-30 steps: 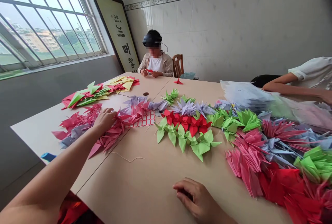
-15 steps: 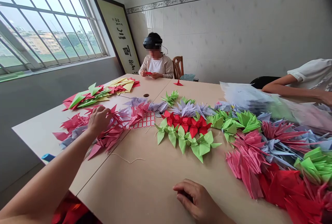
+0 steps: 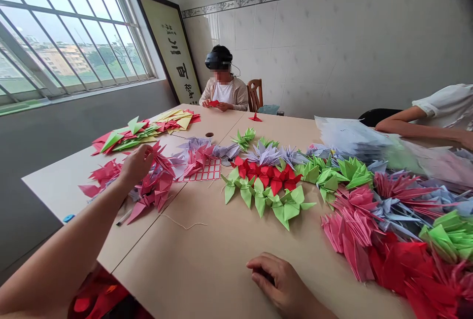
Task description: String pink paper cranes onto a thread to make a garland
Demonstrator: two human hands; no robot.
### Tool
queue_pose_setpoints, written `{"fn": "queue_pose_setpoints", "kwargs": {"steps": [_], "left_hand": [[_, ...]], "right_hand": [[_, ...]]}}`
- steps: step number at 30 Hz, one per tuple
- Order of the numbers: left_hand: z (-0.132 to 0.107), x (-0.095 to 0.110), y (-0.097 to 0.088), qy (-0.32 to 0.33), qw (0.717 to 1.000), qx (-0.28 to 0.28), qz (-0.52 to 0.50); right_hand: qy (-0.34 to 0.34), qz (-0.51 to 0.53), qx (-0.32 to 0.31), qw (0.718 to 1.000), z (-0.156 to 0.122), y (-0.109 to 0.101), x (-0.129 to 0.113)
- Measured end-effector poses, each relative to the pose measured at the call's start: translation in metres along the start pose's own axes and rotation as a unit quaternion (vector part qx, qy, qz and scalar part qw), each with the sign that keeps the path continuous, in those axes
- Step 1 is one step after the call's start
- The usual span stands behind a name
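My left hand (image 3: 137, 163) is over the pile of folded pink paper pieces (image 3: 157, 188) at the left of the table. Its fingers are drawn together at the edge of a pink folded paper piece (image 3: 161, 159) and appear to pinch it; the fingertips are partly hidden. Lilac folded pieces (image 3: 192, 146) lie beside the pink ones. My right hand (image 3: 279, 279) rests on the tabletop near the front edge, fingers curled in, with nothing visible in it. In front of it lie rows of folded green (image 3: 258, 195) and red (image 3: 266, 173) pieces.
A thick heap of pink pieces (image 3: 354, 215) and other colours fills the right side. Plastic bags (image 3: 351, 136) lie behind it. A loose string (image 3: 185, 225) and a red grid sheet (image 3: 203, 171) are near the middle. Across the table a person (image 3: 223, 94) holds red paper.
My left hand has risen slightly and moved a little left, and the pink piece at its fingers has shifted. A thin rod-like thing now shows beneath the forearm. My right hand stays put.
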State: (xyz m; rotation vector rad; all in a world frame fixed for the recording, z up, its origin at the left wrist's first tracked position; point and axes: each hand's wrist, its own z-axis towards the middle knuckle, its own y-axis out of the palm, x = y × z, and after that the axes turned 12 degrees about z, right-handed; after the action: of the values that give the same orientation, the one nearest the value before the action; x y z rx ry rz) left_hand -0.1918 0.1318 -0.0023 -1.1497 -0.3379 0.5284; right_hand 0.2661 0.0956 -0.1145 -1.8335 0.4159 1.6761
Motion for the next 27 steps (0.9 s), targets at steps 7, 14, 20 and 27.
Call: {"fn": "queue_pose_setpoints", "kwargs": {"steps": [7,14,20,27], "left_hand": [[0.000,0.006,-0.017,-0.007,0.997,0.055,-0.053],[-0.006,0.021,-0.047,-0.038,0.985,0.108,-0.127],[-0.013,0.034,-0.074,-0.055,0.973,0.132,-0.181],[-0.033,0.049,-0.081,-0.014,0.971,0.089,-0.223]], "right_hand": [[0.006,0.004,0.002,1.000,0.000,0.000,-0.003],[0.003,0.004,0.005,1.000,-0.001,0.000,-0.003],[0.000,0.005,0.008,1.000,-0.002,0.000,-0.004],[-0.003,0.003,0.007,1.000,-0.003,0.001,-0.004]]}}
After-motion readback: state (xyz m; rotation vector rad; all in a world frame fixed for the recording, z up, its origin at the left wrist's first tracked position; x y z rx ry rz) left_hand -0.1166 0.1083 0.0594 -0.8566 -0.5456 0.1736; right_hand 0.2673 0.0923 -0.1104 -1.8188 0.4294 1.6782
